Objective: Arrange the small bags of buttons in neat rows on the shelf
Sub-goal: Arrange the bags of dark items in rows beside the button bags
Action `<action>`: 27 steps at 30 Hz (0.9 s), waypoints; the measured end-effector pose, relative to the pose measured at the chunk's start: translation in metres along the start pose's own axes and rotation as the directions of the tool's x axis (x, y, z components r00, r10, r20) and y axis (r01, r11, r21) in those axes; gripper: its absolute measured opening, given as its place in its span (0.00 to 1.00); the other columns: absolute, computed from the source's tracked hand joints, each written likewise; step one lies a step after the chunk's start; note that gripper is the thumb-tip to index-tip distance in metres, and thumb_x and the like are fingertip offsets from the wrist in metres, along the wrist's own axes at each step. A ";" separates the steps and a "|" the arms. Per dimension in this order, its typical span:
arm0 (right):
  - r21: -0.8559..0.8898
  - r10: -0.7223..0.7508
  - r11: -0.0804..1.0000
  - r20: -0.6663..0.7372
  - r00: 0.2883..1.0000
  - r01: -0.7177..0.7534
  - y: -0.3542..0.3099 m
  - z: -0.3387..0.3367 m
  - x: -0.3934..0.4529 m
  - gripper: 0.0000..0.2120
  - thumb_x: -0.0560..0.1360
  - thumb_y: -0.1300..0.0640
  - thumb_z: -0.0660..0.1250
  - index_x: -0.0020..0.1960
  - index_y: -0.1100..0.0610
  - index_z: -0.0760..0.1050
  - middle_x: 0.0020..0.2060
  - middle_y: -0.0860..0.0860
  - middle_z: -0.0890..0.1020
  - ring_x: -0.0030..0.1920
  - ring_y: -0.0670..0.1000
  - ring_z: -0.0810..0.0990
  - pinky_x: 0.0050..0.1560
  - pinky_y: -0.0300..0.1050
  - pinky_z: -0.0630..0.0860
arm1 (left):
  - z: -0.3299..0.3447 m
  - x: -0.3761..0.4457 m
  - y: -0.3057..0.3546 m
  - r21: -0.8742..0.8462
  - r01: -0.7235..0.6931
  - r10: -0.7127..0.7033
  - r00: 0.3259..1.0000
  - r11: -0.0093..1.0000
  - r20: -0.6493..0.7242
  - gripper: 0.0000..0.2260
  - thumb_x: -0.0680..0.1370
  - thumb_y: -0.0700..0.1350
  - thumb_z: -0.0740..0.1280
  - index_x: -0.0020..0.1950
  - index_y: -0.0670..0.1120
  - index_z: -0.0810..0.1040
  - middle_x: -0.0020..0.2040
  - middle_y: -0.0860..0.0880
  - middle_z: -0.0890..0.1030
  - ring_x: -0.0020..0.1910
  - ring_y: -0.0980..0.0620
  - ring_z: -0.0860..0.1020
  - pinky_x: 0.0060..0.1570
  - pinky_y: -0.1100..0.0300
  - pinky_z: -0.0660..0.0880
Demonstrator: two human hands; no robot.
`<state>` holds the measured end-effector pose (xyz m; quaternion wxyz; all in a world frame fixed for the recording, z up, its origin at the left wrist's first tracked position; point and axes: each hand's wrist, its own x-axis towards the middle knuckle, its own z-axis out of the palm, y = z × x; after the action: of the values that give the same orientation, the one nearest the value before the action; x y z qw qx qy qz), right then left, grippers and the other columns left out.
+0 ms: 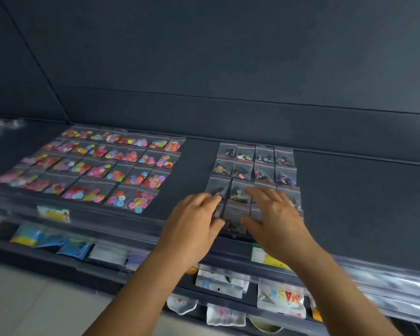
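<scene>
At lower centre, the left hand (pixel 194 219) and right hand (pixel 277 219), fingers loosely spread, press small clear zip bags of dark buttons (pixel 238 209) onto the dark shelf (pixel 349 190). The bags are probably light and slippery: pinch the sealed edges.

Two hands, left hand (pixel 194 221), right hand (pixel 274 219), two blocks of button bags, colourful block (pixel 102 166), dark block (pixel 255 170)
</scene>
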<state>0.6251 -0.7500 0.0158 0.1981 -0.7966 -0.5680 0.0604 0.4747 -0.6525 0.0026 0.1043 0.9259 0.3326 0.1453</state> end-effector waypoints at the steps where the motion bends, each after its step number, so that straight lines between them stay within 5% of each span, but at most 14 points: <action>1: -0.007 -0.021 1.000 0.008 1.000 0.021 -0.010 0.004 0.005 0.30 0.76 0.47 0.63 0.74 0.51 0.58 0.72 0.48 0.65 0.71 0.52 0.60 0.70 0.44 0.58 | -0.004 -0.006 -0.010 0.004 0.024 -0.024 1.000 1.000 -0.007 0.24 0.79 0.54 0.61 0.74 0.52 0.62 0.71 0.54 0.67 0.69 0.53 0.64 0.67 0.59 0.62; 12: 0.047 -0.213 0.977 0.079 0.974 0.210 -0.171 0.075 0.056 0.32 0.76 0.45 0.63 0.75 0.49 0.53 0.73 0.47 0.62 0.73 0.50 0.57 0.73 0.47 0.57 | -0.072 -0.073 -0.159 0.004 0.248 -0.247 0.964 0.969 -0.094 0.26 0.79 0.55 0.60 0.75 0.53 0.57 0.73 0.54 0.62 0.72 0.53 0.59 0.69 0.59 0.58; 27: 0.138 -0.436 0.899 0.194 0.879 0.416 -0.401 0.186 0.114 0.31 0.76 0.45 0.63 0.75 0.51 0.56 0.73 0.48 0.62 0.74 0.50 0.57 0.73 0.46 0.51 | -0.156 -0.176 -0.365 0.039 0.471 -0.456 0.869 0.881 -0.191 0.25 0.78 0.51 0.63 0.74 0.50 0.63 0.70 0.50 0.69 0.67 0.50 0.65 0.65 0.58 0.64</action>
<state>0.2520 -0.4873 0.0138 0.1788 -0.6303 -0.7443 0.1293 0.0786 -0.4744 0.0074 0.0671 0.8062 0.5587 0.1830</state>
